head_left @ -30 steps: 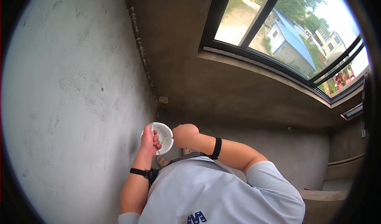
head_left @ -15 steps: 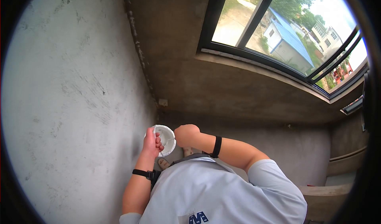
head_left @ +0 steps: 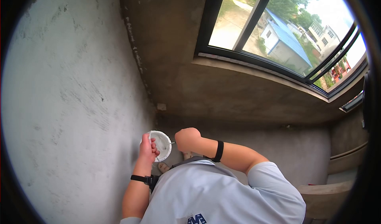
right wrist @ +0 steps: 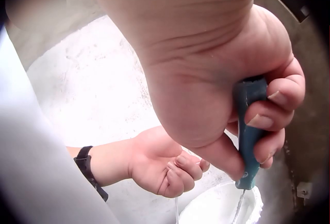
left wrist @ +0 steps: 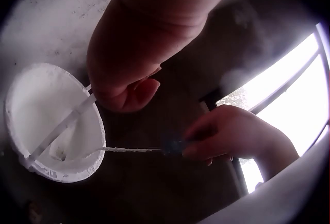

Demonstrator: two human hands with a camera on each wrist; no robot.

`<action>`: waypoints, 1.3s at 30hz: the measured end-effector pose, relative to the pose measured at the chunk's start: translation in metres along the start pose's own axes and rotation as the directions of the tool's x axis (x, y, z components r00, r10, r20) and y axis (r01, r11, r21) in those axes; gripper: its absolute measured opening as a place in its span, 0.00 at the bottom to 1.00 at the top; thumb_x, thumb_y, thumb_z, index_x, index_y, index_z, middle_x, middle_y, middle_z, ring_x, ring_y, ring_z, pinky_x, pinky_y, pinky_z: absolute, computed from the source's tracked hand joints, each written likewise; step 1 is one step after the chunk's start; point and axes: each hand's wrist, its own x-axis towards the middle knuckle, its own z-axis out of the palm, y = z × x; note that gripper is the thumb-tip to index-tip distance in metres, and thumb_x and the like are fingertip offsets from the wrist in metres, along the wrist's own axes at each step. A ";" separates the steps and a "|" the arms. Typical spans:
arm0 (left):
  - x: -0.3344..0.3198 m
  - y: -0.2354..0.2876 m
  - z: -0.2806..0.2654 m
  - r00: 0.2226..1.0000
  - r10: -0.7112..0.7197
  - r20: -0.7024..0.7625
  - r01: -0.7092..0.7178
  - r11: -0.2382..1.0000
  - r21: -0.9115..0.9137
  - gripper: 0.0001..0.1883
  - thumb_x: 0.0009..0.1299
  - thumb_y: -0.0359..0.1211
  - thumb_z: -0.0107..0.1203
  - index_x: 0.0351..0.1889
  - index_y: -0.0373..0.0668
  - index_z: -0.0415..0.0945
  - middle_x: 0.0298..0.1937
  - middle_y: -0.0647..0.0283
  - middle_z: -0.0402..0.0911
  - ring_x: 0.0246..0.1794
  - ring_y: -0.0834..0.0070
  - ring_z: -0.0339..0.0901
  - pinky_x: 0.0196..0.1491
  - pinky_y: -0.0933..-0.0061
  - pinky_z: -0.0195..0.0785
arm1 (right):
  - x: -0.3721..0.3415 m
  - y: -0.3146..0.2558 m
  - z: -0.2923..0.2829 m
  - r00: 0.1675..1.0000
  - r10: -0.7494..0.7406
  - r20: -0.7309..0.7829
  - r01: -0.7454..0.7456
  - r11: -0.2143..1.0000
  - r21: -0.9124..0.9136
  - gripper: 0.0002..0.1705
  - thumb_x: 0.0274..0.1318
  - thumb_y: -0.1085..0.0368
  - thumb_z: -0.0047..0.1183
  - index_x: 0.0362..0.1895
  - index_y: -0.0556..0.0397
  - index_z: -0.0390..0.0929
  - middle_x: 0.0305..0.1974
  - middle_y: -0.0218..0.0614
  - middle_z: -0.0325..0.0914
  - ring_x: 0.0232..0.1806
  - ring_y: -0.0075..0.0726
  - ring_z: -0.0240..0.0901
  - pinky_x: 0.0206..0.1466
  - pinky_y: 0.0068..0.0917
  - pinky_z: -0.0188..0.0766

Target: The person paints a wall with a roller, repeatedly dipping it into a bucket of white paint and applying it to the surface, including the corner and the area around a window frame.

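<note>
My left hand (head_left: 148, 148) grips the carrying handle (left wrist: 61, 132) of a white bucket (left wrist: 99, 126), whose wall and rim are smeared with white paste. The bucket hangs close to the pale wall, its mouth tilted in the left wrist view. My right hand (right wrist: 227, 95) wraps its fingers and thumb round the blue-green handle of a tool (right wrist: 251, 131). A thin, white-coated shaft (left wrist: 131, 149) runs from that handle over the bucket's rim. The tool's far end is inside the bucket, and its shape is not clear.
A pale plastered wall (head_left: 75, 105) stands close on the left, meeting a brown wall (head_left: 174, 81) in a corner. Above that brown wall is a dark-framed window (head_left: 254, 57). A sandalled foot (head_left: 163, 167) shows below the bucket on the grey floor (head_left: 285, 156).
The bucket and both hands sit slightly lower in the head view. More of the tool's shaft now shows between the right hand and the bucket. Both hands keep their grips.
</note>
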 end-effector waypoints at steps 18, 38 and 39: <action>-0.001 0.010 -0.008 0.999 0.014 0.053 -0.006 0.989 -0.145 0.19 0.71 0.54 0.50 0.38 0.49 0.68 0.17 0.76 0.57 0.14 0.83 0.51 0.25 0.74 0.52 | -0.035 0.029 0.022 0.980 0.120 -0.160 -0.097 0.985 0.142 0.13 0.55 0.55 0.60 0.39 0.50 0.85 0.36 0.42 0.86 0.42 0.52 0.84 0.41 0.45 0.80; -0.003 0.023 -0.012 0.997 0.062 0.040 -0.052 0.974 -0.218 0.17 0.68 0.53 0.53 0.35 0.52 0.68 0.18 0.77 0.57 0.14 0.85 0.51 0.24 0.77 0.50 | -0.026 0.038 0.055 0.789 0.073 -0.610 0.067 0.977 0.203 0.09 0.55 0.58 0.62 0.34 0.49 0.80 0.32 0.39 0.81 0.33 0.51 0.81 0.35 0.46 0.77; -0.003 0.024 -0.012 0.997 0.064 0.041 -0.054 0.974 -0.218 0.17 0.68 0.53 0.53 0.35 0.52 0.68 0.18 0.77 0.57 0.14 0.85 0.51 0.24 0.77 0.50 | -0.026 0.038 0.054 0.777 0.066 -0.626 0.080 0.976 0.202 0.09 0.55 0.59 0.62 0.33 0.49 0.79 0.31 0.39 0.80 0.33 0.51 0.80 0.34 0.46 0.77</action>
